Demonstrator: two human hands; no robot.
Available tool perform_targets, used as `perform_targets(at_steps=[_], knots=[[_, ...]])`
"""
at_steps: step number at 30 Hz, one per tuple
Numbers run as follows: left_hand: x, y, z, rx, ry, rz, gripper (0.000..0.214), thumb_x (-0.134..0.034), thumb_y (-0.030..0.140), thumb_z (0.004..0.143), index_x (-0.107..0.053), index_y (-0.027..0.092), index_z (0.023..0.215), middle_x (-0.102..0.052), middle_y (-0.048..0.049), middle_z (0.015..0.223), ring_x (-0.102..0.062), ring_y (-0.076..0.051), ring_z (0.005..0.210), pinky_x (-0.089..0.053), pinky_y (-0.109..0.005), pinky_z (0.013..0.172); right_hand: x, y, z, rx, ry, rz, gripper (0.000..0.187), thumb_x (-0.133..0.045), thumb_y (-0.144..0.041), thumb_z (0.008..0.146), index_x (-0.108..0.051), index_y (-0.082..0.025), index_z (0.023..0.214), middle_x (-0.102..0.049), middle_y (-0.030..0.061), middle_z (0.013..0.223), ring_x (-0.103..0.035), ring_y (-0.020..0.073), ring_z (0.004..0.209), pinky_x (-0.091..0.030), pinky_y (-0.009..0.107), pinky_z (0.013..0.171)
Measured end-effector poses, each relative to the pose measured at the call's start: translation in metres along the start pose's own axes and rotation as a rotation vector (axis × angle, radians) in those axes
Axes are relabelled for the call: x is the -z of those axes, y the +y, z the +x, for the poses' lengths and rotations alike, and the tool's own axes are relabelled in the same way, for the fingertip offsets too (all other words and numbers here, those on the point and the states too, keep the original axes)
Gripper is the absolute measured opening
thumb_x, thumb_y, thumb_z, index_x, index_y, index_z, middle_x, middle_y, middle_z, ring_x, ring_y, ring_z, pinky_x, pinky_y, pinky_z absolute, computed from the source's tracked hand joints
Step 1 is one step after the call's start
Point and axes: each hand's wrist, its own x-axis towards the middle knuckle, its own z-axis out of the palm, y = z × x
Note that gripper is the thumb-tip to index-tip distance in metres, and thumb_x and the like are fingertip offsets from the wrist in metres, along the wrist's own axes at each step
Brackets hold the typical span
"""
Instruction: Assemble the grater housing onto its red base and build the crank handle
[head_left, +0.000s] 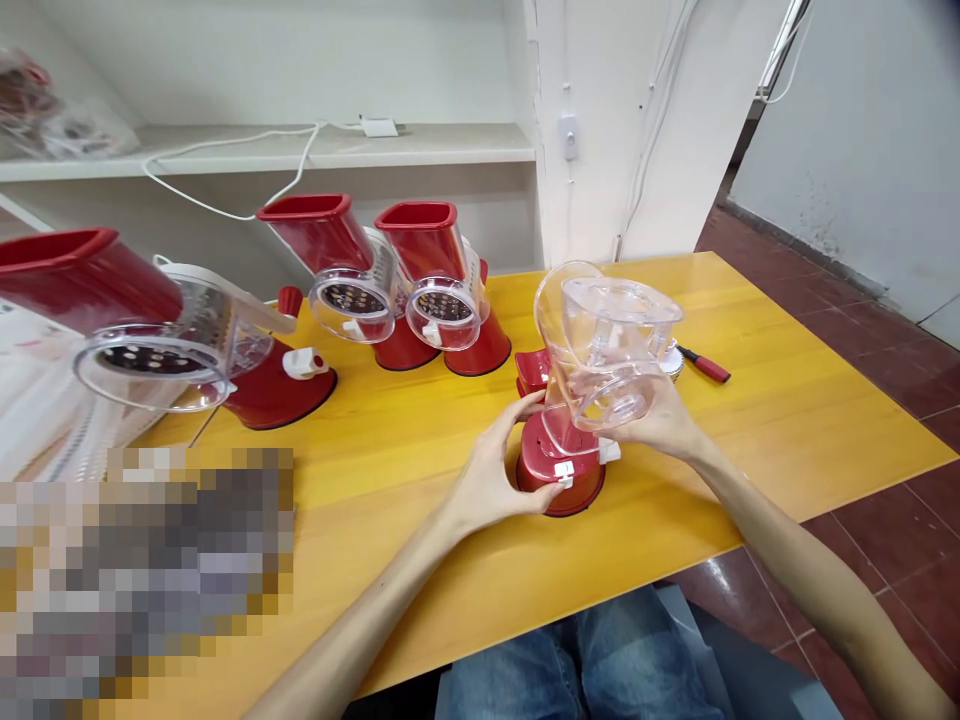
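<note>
Head camera gives me my left hand (495,475) clamped around a red rotary grater's suction base (561,488), bracing it, while my right hand (654,420) grips the clear plastic drum housing (609,345) tilted atop it (both over the yellow table (757,470)).

My yellow wood-grain worktop (757,470) carries three red rotary drum graters (424,250), another red suction base (560,485) right in front of me, and a red-handled screwdriver (705,365) lying beside a white disc (673,362) farther off.
</note>
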Motion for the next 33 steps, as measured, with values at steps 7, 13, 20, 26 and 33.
perform_targets(at_steps=[7,13,20,26,33], knots=[[-0.014,-0.006,-0.002,0.043,0.014,-0.124,0.074,-0.083,0.037,0.070,-0.051,0.018,0.134,-0.067,-0.0161,0.135,-0.065,-0.036,0.125,-0.051,-0.051,0.110,-0.013,-0.002,0.005,0.075,-0.120,-0.090,0.066,-0.095,-0.038,0.058,-0.060,-0.023,0.112,-0.073,0.0068,0.113,-0.073,0.0273,0.107,-0.059,0.047,0.102],[-0.020,-0.001,-0.002,0.070,0.024,-0.163,0.077,-0.082,0.038,0.070,-0.051,0.017,0.137,-0.065,-0.0173,0.138,-0.065,-0.035,0.124,-0.050,-0.052,0.110,-0.015,0.007,-0.004,0.084,-0.072,-0.133,0.062,-0.094,-0.039,0.058,-0.054,-0.025,0.104,-0.070,0.0047,0.109,-0.071,0.0261,0.106,-0.060,0.044,0.096],[-0.023,-0.002,-0.003,0.115,-0.016,-0.188,0.072,-0.083,0.041,0.072,-0.055,0.016,0.133,-0.067,-0.0188,0.136,-0.067,-0.036,0.121,-0.051,-0.054,0.109,-0.014,0.006,-0.005,0.088,-0.055,-0.145,0.063,-0.093,-0.044,0.059,-0.053,-0.026,0.105,-0.069,0.0051,0.110,-0.071,0.0279,0.107,-0.060,0.046,0.096],[-0.024,-0.004,-0.004,0.094,-0.011,-0.185,0.050,-0.081,0.046,0.072,-0.067,0.019,0.112,-0.069,-0.0149,0.134,-0.065,-0.036,0.125,-0.053,-0.054,0.109,-0.015,0.006,-0.007,0.070,-0.068,-0.177,0.065,-0.093,-0.044,0.059,-0.057,-0.026,0.110,-0.068,0.0060,0.114,-0.069,0.0288,0.113,-0.056,0.049,0.106],[-0.023,-0.007,-0.004,0.090,-0.008,-0.196,0.066,-0.084,0.044,0.071,-0.061,0.021,0.128,-0.072,-0.0133,0.128,-0.067,-0.036,0.122,-0.054,-0.052,0.106,-0.015,0.004,-0.004,0.029,-0.110,-0.123,0.070,-0.097,-0.042,0.053,-0.062,-0.027,0.111,-0.071,0.0075,0.124,-0.068,0.0311,0.118,-0.054,0.050,0.110]])
